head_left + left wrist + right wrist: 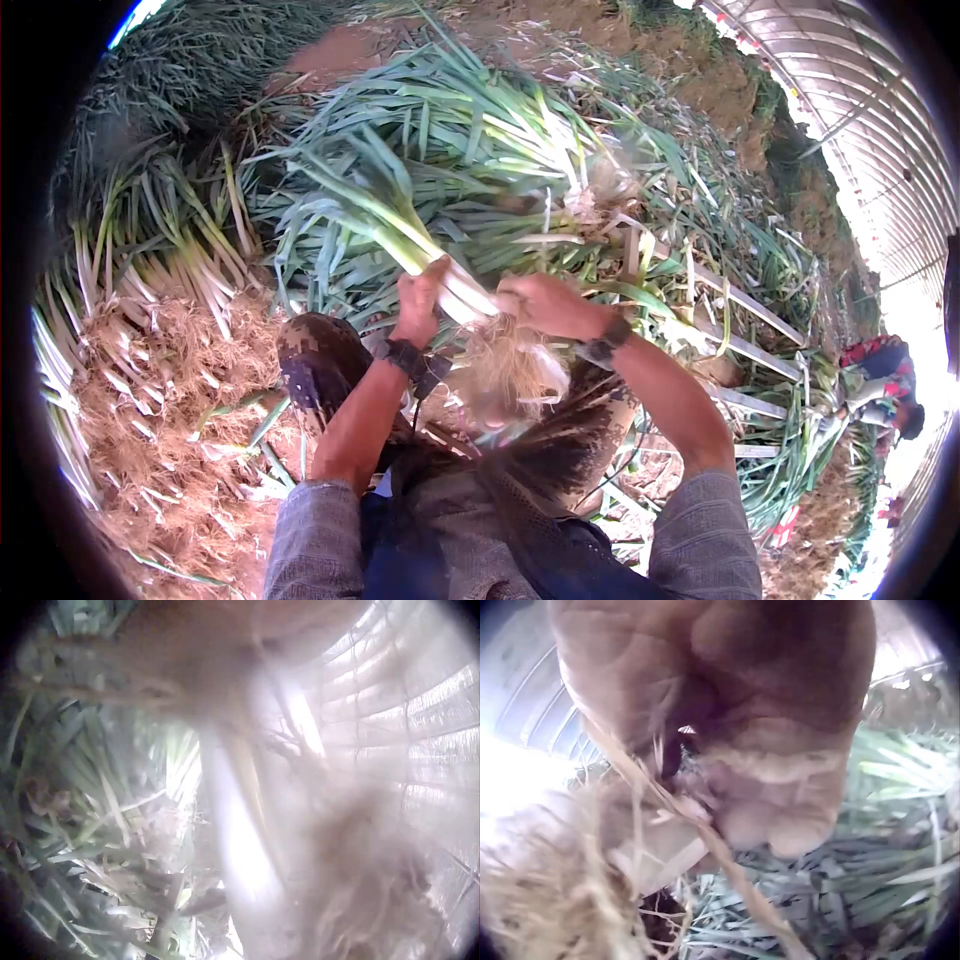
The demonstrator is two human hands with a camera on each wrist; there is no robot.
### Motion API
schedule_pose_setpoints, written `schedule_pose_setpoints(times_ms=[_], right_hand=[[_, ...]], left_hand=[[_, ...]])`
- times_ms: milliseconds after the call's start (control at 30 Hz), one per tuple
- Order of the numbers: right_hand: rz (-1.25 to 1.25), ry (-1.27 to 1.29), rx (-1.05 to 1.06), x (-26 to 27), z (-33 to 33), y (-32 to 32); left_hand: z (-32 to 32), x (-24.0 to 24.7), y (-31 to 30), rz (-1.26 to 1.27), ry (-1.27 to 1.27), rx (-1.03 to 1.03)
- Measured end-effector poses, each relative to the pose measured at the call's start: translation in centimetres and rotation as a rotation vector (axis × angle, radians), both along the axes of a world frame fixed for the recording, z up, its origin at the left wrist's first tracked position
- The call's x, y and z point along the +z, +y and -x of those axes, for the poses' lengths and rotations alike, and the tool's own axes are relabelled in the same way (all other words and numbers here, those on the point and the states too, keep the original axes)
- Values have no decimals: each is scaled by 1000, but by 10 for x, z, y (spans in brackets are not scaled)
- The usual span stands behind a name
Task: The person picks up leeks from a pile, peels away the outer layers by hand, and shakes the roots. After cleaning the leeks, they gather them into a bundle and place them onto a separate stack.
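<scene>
Through the head view I have a small bundle of leeks (405, 235) slanting across the person's lap, green tops pointing away and shaggy roots (510, 375) hanging between the knees. The left hand (420, 300) has its fingers curled round the pale shanks, which probably keeps the bundle steady while leaving the root end free for the other hand. The right hand (550, 305) works right there: its fingers are bent in and pinching at the base, though blur stops me telling whether they hold shank or loose skin. My right wrist view shows a dry brown strip (742, 885) running past those fingers.

Ahead, a heap of leeks (500, 115) lies with its root ends toward the right, perhaps kept aligned for easy handling. More leeks (185, 255) stand at the left, roots toward the person, I'd guess within easy reach. Slats (745, 300) lie at the right among leaf scraps.
</scene>
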State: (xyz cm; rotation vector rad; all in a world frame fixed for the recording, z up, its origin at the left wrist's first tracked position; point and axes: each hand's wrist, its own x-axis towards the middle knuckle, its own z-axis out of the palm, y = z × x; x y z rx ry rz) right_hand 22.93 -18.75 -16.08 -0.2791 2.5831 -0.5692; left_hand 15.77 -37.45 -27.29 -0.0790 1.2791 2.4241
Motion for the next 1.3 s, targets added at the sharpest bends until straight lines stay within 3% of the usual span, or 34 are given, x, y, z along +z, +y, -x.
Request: schedule_pose_setpoints(times_ms=[100, 167, 233, 267, 333, 367, 433, 567, 633, 700, 733, 800, 833, 867, 900, 933, 967, 1000, 1033, 1067, 1133, 1200, 1233, 1300], right_hand=[[241, -135, 12, 3, -15, -27], [133, -179, 386, 20, -51, -46], [449, -88, 276, -10, -105, -43], [440, -88, 271, 1, -104, -37], [560, 24, 11, 27, -101, -22], [224, 202, -26, 40, -88, -7], [-65, 340, -67, 35, -75, 2], [-125, 209, 7, -14, -58, -23], [196, 52, 7, -25, -65, -39], [861, -101, 218, -20, -99, -54], [867, -103, 214, -16, -117, -57], [398, -120, 500, 2, -150, -47], [396, -300, 202, 24, -136, -26], [162, -120, 178, 29, -129, 0], [-435, -10, 136, 50, -117, 2], [-513, 430, 256, 24, -125, 30], [-85, 276, 42, 27, -109, 26], [-36, 280, 5, 25, -99, 13], [3, 287, -32, 22, -88, -1], [0, 286, -21, 15, -74, -18], [-82, 543, 210, -9, -48, -49], [-33, 514, 290, -39, -28, -57], [2, 484, 351, -39, -22, -66], [-152, -21, 310, -29, -28, -66]], left_hand=[[11, -2, -11, -81, -111, -18], [30, -6, -12, -112, -311, 23], [53, -48, -12, -234, -398, 62], [53, -53, -14, -263, -390, 63], [47, -58, -14, -230, -314, 81], [42, -54, -14, -188, -294, 69], [39, -51, -9, -188, -313, 100], [35, -37, -14, -255, -326, 56], [49, -65, -17, -253, -371, 59], [40, -52, -17, -80, -309, 187], [45, -51, -18, 31, -375, 276], [62, -95, -31, 107, -217, 222], [59, -102, -30, 135, -152, 187], [49, -87, -22, -4, -268, 234], [40, -82, -15, -16, -267, 239], [30, -79, -15, 12, -92, 271], [20, -70, -17, 51, 79, 300], [28, -58, -17, 76, -263, 258], [27, -57, -17, 166, -235, 247], [27, -61, -14, 187, -201, 245], [23, -68, -11, 265, -113, 257], [24, -93, -17, 318, 141, 287], [26, -88, -19, 381, 68, 262], [34, -92, -31, 329, 73, 251]])
